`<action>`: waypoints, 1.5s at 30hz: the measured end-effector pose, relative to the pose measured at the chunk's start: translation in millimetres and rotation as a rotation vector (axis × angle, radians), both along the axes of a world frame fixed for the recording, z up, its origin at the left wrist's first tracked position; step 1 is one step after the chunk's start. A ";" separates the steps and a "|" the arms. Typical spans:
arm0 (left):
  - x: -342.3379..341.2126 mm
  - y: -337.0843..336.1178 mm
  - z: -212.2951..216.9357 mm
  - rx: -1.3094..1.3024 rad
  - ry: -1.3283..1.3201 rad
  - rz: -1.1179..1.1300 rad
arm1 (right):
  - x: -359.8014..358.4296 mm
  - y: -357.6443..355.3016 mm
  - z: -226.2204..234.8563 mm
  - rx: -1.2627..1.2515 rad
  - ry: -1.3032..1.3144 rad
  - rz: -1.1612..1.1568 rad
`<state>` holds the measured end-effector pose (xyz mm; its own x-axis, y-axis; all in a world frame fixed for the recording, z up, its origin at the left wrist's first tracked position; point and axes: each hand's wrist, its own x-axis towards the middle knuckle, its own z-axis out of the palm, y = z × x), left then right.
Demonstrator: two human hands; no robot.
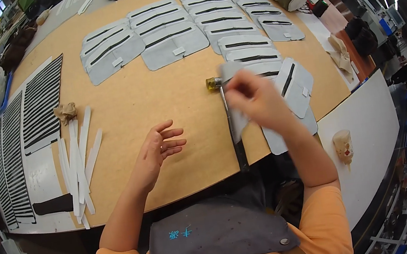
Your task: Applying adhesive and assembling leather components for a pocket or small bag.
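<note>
Over the near middle of the table my left hand (pixel 159 144) is held with fingers apart and nothing in them. My right hand (pixel 258 99), smeared by motion, has its fingers closed at a blurred light grey fabric piece (pixel 238 124). Just left of that piece lies a hammer (pixel 214 83) with a yellowish end, its dark handle running toward the table's near edge. Beyond and beside my right hand, grey fabric panels with black strips (pixel 246 45) overlap in a column. Another grey panel (pixel 298 87) with a small white label lies tilted right of my wrist.
Rows of similar grey panels (pixel 173 43) cover the far side of the tan table (pixel 127 101). At left are black-striped sheets (pixel 44 105), loose white strips (pixel 82 154), crumpled brown paper (pixel 66 113) and a black piece (pixel 53 205). A bag-like wrapper (pixel 343 146) lies on the right white table.
</note>
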<state>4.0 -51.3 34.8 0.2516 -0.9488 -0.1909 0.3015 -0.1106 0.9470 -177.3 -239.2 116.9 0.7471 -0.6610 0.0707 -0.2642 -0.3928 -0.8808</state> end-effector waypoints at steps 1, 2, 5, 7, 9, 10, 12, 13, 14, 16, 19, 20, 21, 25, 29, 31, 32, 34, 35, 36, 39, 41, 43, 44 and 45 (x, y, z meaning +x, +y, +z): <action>2.1 1.3 6.2 -0.005 0.111 0.041 | 14.9 27.2 -11.4 0.034 0.007 0.214; 5.6 3.2 9.3 -0.010 0.220 0.086 | 28.4 44.6 -24.8 0.071 -0.003 0.351; 13.0 17.7 1.1 0.192 -0.218 0.155 | 47.1 36.9 -41.8 -0.006 0.012 0.380; 19.0 30.8 -0.3 0.212 -0.251 0.216 | 46.2 13.9 -51.9 -0.202 0.163 0.240; 26.2 40.9 -2.9 0.225 -0.283 0.258 | 37.2 13.5 -62.0 -0.194 0.262 0.307; 29.7 45.0 -7.2 0.207 -0.373 0.247 | 35.7 15.2 -68.9 -0.190 0.360 0.357; 32.8 46.2 -12.3 0.191 -0.455 0.239 | 41.7 18.7 -82.0 -0.274 0.371 0.373; 33.0 42.3 -13.4 0.087 -0.890 0.343 | 47.6 20.6 -82.9 -0.276 0.380 0.323; 30.6 38.7 -14.4 -0.025 -1.325 0.441 | 51.9 21.0 -83.5 -0.279 0.390 0.271; 13.7 28.0 -15.1 -0.043 -1.277 0.308 | 55.7 15.0 -97.1 -0.351 0.311 0.283; -11.6 2.8 -24.4 -0.108 -1.243 0.145 | 66.4 8.4 -92.0 -0.246 0.302 0.290; -16.0 -4.1 -30.3 -0.155 -1.265 0.105 | 69.5 8.4 -88.1 -0.068 0.371 0.275; -18.8 -7.9 -36.2 -0.150 -1.255 0.118 | 69.7 7.5 -86.4 -0.071 0.381 0.286; -20.4 -14.6 -45.7 -0.156 -1.375 0.086 | 65.1 0.2 -89.9 0.028 0.402 0.296; -21.5 -13.3 -46.8 -0.173 -1.389 0.109 | 61.1 0.7 -92.1 0.238 0.309 0.268; -22.8 -12.8 -46.3 -0.171 -1.411 0.103 | 63.2 5.4 -86.4 0.336 0.283 0.236; -23.4 -12.7 -46.0 -0.170 -1.434 0.099 | 64.0 7.7 -85.1 0.430 0.257 0.205; -22.3 -13.1 -46.3 -0.160 -1.430 0.092 | 65.0 9.1 -90.0 0.521 0.213 0.189; -21.4 -13.5 -46.8 -0.150 -1.423 0.089 | 65.2 9.2 -92.3 0.608 0.171 0.175; -20.8 -13.8 -45.8 -0.149 -1.422 0.083 | 64.6 9.8 -93.0 0.613 0.171 0.171; -19.9 -12.9 -40.8 -0.111 -1.318 0.047 | 56.0 15.8 -92.9 0.628 0.127 0.146; -19.3 -13.2 -39.9 -0.089 -1.296 0.049 | 45.4 20.8 -92.2 -0.193 0.199 0.116; -19.3 -12.5 -38.9 -0.076 -1.297 0.033 | 32.2 31.6 -92.3 -0.234 0.194 0.143; -19.4 -12.4 -38.6 -0.066 -1.299 0.022 | 27.1 34.9 -93.1 -0.279 0.188 0.172; -19.4 -12.5 -38.8 -0.066 -1.299 0.015 | 24.5 36.2 -95.3 -0.274 0.188 0.167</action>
<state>-15.4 -63.8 -4.0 0.2271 -0.9425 0.2453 -0.8336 -0.0579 0.5493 -152.8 -203.0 21.6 0.8599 -0.5042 0.0796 -0.3235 -0.6590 -0.6790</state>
